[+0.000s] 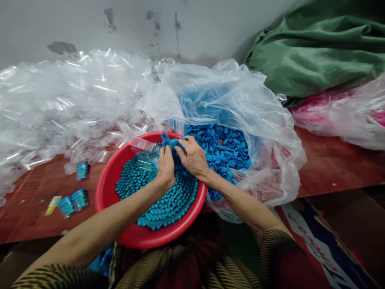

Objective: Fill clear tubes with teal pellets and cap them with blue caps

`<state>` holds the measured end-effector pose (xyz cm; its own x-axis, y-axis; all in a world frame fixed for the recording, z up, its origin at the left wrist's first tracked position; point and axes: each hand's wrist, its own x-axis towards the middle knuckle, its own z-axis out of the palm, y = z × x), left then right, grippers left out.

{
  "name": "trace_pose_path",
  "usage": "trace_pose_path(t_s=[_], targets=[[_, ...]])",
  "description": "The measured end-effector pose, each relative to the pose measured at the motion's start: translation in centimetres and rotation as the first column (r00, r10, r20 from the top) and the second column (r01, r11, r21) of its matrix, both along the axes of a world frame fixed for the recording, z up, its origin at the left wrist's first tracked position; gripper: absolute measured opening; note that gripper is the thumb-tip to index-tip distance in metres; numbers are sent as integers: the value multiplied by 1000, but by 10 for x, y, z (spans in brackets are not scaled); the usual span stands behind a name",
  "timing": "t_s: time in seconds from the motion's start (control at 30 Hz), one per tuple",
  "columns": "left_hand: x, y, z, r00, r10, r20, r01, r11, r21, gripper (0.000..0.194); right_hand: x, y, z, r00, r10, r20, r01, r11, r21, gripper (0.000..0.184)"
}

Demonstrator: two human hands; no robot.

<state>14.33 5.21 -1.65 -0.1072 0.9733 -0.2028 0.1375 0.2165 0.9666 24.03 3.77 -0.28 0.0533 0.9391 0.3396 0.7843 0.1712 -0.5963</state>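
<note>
Above the red basin (104, 188), my left hand (166, 166) is closed around blue plastic pieces; one piece with an oval loop (165, 138) sticks up past the fingertips. Clear plastic tubes (147, 158) lie against the left hand's outer side, and I cannot tell whether it grips them too. Fingers bent, my right hand (194, 156) pinches a rounded blue plastic piece (176, 143) right beside the left fingertips. More blue is partly hidden under the right hand. Coiled strings of teal beads (171, 204) fill the basin below both hands.
A clear bag (276, 160) of loose blue loop pieces (228, 148) lies open at right. Clear plastic containers (75, 108) are heaped at left. Small teal-filled containers (80, 199) and a yellow packet (53, 205) lie on the red table (27, 212). Green cloth (315, 60) sits behind.
</note>
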Motion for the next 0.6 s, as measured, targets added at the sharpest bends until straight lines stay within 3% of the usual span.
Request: trace_pose_path(t_s=[0.13, 0.23, 0.3, 0.43, 0.5, 0.6], targets=[[10, 0, -3, 995, 16, -96, -11, 999, 49, 29, 11, 6, 1, 996, -32, 81, 25, 996, 80, 26], [21, -7, 0, 970, -80, -229, 126, 973, 192, 37, 28, 11, 1, 997, -78, 2, 76, 977, 200, 24], [28, -13, 5, 913, -148, -380, 254, 935, 246, 42, 45, 13, -3, 991, -126, -38, 132, 956, 260, 24], [32, -22, 14, 625, -249, -740, 546, 817, 186, 39, 83, 13, -26, 975, -215, -48, 220, 956, 193, 28], [28, -25, 14, 479, -260, -839, 621, 775, 115, 38, 100, 11, -38, 965, -263, 18, 261, 963, 68, 29], [19, -27, 9, 355, -275, -894, 665, 746, 34, 39, 109, 4, -43, 942, -274, 193, 283, 959, -24, 28]])
